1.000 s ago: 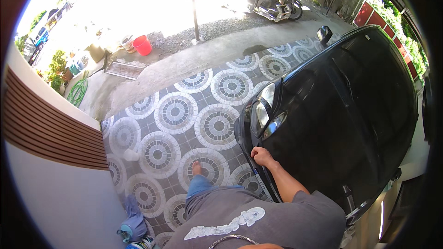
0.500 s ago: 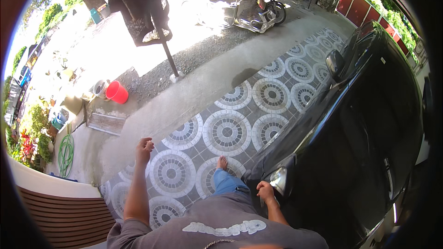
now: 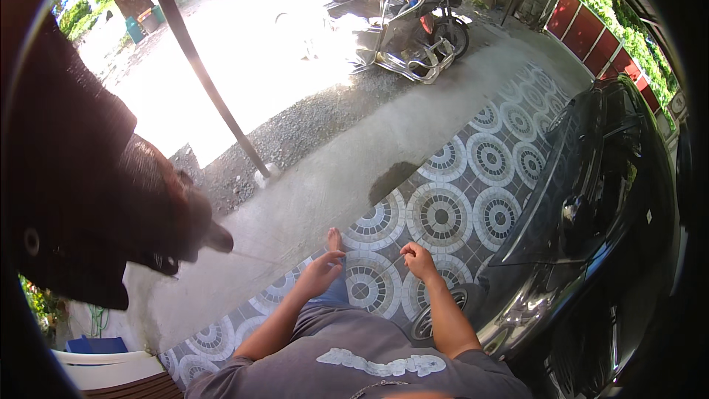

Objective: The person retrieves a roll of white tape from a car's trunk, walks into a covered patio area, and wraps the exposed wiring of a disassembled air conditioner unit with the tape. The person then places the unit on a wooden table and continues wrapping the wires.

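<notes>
My left hand (image 3: 320, 272) is in front of my belly, above my leg. Its fingers stretch loosely to the right, and I see nothing in it. Farther right, my right hand (image 3: 419, 260) hangs over the patterned tiles (image 3: 439, 216) with its fingers curled in; nothing shows in them. The two hands are apart and touch nothing. One bare foot (image 3: 334, 238) shows beyond my left hand. Close by on the left, a large dark cloth-like thing (image 3: 81, 170) fills the view; its brownish, blurred end is hard to make out.
A black car (image 3: 591, 251) stands close along my right. Ahead, a thin pole (image 3: 203, 74) rises from the edge of the concrete strip (image 3: 317, 177), beside gravel. A motorcycle with a metal-framed sidecar (image 3: 413, 37) is parked beyond. A blue object (image 3: 96, 345) lies at lower left.
I have moved forward along the tiles and the car. My left hand has swung in toward my middle, and my right hand has lifted forward. The dark hanging thing is now much closer, at left.
</notes>
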